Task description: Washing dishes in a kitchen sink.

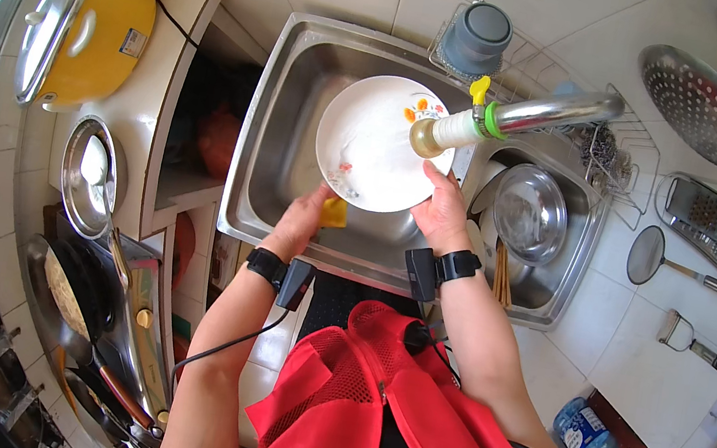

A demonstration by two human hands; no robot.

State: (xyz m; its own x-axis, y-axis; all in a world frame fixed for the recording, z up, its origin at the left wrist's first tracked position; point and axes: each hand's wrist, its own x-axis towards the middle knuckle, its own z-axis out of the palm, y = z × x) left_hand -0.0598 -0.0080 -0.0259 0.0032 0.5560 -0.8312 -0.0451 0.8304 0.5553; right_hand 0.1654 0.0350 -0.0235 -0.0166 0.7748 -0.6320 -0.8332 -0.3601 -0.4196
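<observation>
A white floral plate [364,144] is held tilted over the large steel sink basin [290,100]. My right hand [444,215] grips its right lower rim, thumb on the upper face. At the lower left rim, my left hand [301,218] has a yellow cleaning cloth or sponge [333,214] in its fingers; the plate hides some fingertips. Above the plate's right side is the faucet [551,117], its white hose end covering part of the rim. Whether water is running cannot be made out.
The smaller basin at right contains a clear bowl [530,212], other dishes and chopsticks [503,275]. Behind the sink, a wire rack [531,65] bears a grey-blue container [478,35]. A yellow pot [103,36] and metal bowl [74,179] stand left. Utensils, including a skimmer [694,101], hang right.
</observation>
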